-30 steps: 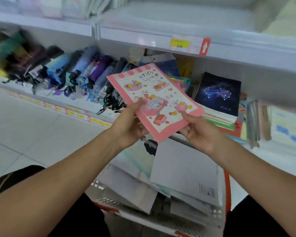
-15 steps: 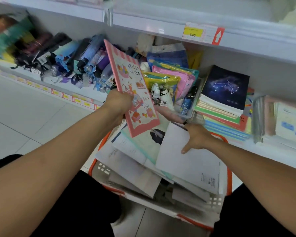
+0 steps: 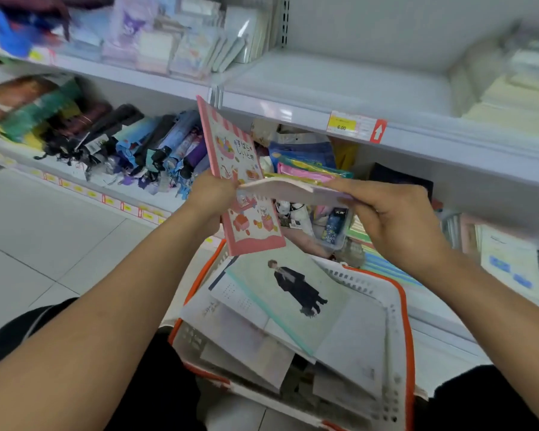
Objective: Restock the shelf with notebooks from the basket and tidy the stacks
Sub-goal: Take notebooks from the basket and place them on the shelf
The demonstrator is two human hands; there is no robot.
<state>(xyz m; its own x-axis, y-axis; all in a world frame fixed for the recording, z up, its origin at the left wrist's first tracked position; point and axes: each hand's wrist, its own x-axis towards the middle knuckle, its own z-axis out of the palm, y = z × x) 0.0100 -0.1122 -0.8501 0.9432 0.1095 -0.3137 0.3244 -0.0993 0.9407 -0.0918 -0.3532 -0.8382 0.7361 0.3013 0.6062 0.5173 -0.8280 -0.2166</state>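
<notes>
Fingers of right hand (image 3: 395, 225) now pinch a pale lilac softcover notebook (image 3: 290, 190), lifted from the white-and-orange plastic basket (image 3: 395, 331). Left hand (image 3: 210, 197) still grips the pink illustrated notebook (image 3: 246, 194) upright. Two collected; shelving pending.

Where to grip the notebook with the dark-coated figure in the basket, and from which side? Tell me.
Grip the figure notebook by its upper right corner, coming from above on the shelf side. It lies flat on top of the pile in the basket; that corner is exposed, while its near edge overlaps other notebooks.
</notes>
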